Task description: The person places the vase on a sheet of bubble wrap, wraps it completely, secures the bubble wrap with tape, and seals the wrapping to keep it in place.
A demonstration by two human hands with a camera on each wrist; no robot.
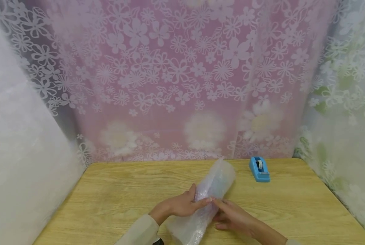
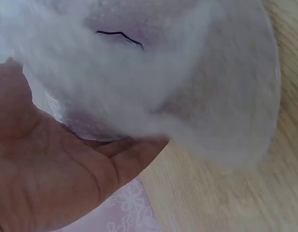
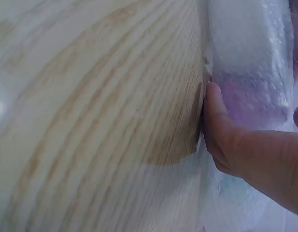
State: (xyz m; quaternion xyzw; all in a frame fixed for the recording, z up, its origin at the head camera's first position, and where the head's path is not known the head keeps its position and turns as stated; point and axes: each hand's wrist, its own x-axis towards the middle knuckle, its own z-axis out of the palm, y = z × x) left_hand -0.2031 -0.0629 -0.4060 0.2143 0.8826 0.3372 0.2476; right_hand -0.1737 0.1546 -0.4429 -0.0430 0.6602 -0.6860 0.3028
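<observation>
A roll of clear bubble wrap, wrapped round something purplish and bluish, lies slanted on the table. What is inside is blurred by the layers. My left hand holds the roll from its left side, thumb across the top and fingers reaching round it. In the left wrist view, the left hand has its fingers beneath the loose, flared end of the wrap. My right hand grips the right side, its upper digit near the left thumb. Along the roll's lower edge, the right hand touches both wrap and table.
A blue tape dispenser with a tape roll stands at the table's back right. The wood-grain table is bordered behind by a pink flowered curtain, with pale sheets at the sides.
</observation>
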